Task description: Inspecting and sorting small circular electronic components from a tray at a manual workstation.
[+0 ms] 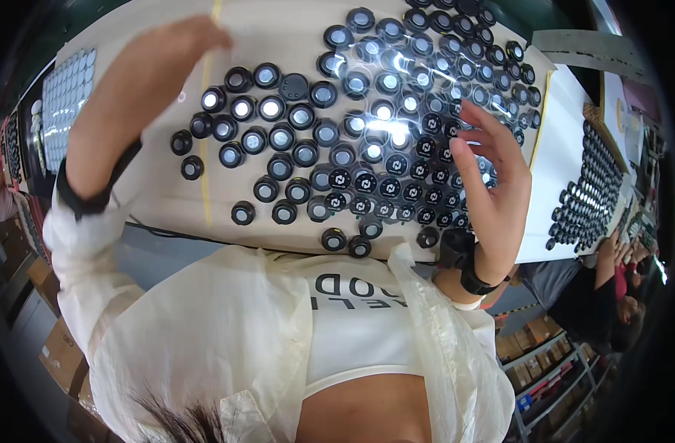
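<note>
At the upper left my left hand [178, 52] is raised over the table, smeared by motion, so its fingers cannot be made out. My right hand [503, 173] is bent over a clear sheet [407, 190] of round black labels with white marks. Its thumb tip and a curled finger come close together at the labels; whatever may be between them is too small to make out, and the index finger stands apart. The sheet lies across many round black pucks, with strong glare on it. More black pucks [280, 136] with pale shiny centres spread left of the sheet, and one [294, 87] shows a plain dark face.
A yellow line [207, 148] crosses the pale table [167, 188] at left. A sheet of pale round pieces [68, 100] lies at the far left. Beyond the right edge, more black pucks [588, 196] stand on a white surface near another person [599, 310]. Cardboard boxes [64, 354] stand below.
</note>
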### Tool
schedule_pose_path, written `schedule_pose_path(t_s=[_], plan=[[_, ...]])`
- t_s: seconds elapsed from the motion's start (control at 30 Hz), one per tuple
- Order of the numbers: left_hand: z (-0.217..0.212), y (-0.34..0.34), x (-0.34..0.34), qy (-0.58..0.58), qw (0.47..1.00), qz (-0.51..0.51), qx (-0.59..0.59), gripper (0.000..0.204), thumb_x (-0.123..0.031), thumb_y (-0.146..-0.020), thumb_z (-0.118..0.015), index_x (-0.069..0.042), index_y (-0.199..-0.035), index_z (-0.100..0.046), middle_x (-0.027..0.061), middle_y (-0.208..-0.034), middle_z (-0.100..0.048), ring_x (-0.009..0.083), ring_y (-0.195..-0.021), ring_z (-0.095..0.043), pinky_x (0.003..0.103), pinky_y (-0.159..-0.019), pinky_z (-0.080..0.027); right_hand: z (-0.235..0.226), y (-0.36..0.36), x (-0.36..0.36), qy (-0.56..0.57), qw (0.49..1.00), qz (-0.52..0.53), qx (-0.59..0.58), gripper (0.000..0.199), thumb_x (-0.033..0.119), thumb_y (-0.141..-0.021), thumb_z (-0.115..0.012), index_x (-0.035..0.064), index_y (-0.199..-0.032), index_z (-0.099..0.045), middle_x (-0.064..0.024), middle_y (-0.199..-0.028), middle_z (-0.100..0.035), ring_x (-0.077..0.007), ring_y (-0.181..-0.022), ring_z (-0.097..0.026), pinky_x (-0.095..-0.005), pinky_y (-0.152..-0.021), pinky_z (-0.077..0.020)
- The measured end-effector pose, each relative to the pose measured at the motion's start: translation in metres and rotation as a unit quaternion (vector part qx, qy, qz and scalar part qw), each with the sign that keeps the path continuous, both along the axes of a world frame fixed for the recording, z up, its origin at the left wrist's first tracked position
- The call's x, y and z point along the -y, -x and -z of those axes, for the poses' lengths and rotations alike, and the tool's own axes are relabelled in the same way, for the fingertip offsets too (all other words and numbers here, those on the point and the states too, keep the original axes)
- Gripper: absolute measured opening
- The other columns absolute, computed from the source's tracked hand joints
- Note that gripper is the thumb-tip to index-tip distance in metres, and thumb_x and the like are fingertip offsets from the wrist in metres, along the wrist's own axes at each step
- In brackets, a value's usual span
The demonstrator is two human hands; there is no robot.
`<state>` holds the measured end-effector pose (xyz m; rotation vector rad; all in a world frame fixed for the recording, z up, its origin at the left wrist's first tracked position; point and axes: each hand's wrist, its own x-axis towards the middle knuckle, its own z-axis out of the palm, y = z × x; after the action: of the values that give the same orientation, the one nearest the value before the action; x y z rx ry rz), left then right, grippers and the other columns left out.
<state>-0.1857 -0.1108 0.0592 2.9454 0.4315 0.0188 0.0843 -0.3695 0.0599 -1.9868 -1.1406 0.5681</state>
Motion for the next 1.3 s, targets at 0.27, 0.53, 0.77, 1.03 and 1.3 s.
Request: schedule_pose_path(t_s=[0.27,0.53,0.77,1.03,1.3], plan=[[-0.002,0.023,0.045,0.032,0.998,-0.026,-0.055,0.032,0.008,-0.075,-0.061,-0.003,-0.104,-0.066,0.0080,-0.111,-0.064,0.0302,-0.096,-0.065,0.038,-0.082,-0.054,0.003,0.011,-0.009,0.065,0.987,-0.143,0.017,0.021,0.000,-0.080,-0.073,0.0018,-0.100,-0.067,-0.0136,-0.088,-0.065,-0.0276,-0.079,-0.065,-0.0345,-0.070,-0.0509],[0.003,-0.033,0.074,0.125,0.987,0.041,0.090,0.042,-0.001,-0.073,-0.073,-0.005,-0.113,-0.062,0.0094,-0.128,-0.061,0.0310,-0.114,-0.060,0.038,-0.094,-0.051,0.008,0.021,-0.008,0.134,0.974,-0.170,0.064,0.020,0.001,-0.072,-0.077,0.0028,-0.089,-0.067,-0.0123,-0.084,-0.066,-0.0311,-0.080,-0.066,-0.0393,-0.069,-0.0511],[0.043,-0.084,0.103,0.155,0.967,0.163,0.119,0.042,-0.005,-0.080,-0.068,-0.001,-0.120,-0.056,0.0100,-0.142,-0.053,0.0286,-0.134,-0.049,0.040,-0.108,-0.045,0.011,0.025,-0.015,0.110,0.975,-0.164,0.099,0.016,0.003,-0.071,-0.077,0.0021,-0.083,-0.067,-0.0126,-0.082,-0.067,-0.0321,-0.077,-0.066,-0.0403,-0.068,-0.0518],[0.053,-0.082,0.104,0.233,0.957,0.133,0.112,0.035,-0.003,-0.083,-0.067,-0.003,-0.115,-0.055,0.0108,-0.142,-0.053,0.0285,-0.132,-0.050,0.040,-0.103,-0.048,0.013,0.014,-0.021,0.123,0.969,-0.199,0.080,0.018,0.003,-0.069,-0.078,0.0018,-0.083,-0.066,-0.0130,-0.080,-0.066,-0.0328,-0.078,-0.065,-0.0414,-0.070,-0.0509],[0.044,-0.086,0.102,0.220,0.963,0.123,0.100,0.032,-0.005,-0.084,-0.065,-0.005,-0.115,-0.055,0.0112,-0.137,-0.057,0.0303,-0.123,-0.058,0.039,-0.092,-0.055,0.005,0.003,-0.036,0.157,0.944,-0.276,0.085,0.017,0.001,-0.072,-0.077,-0.0019,-0.085,-0.068,-0.0119,-0.075,-0.067,-0.0227,-0.068,-0.065,-0.0323,-0.064,-0.0533]])
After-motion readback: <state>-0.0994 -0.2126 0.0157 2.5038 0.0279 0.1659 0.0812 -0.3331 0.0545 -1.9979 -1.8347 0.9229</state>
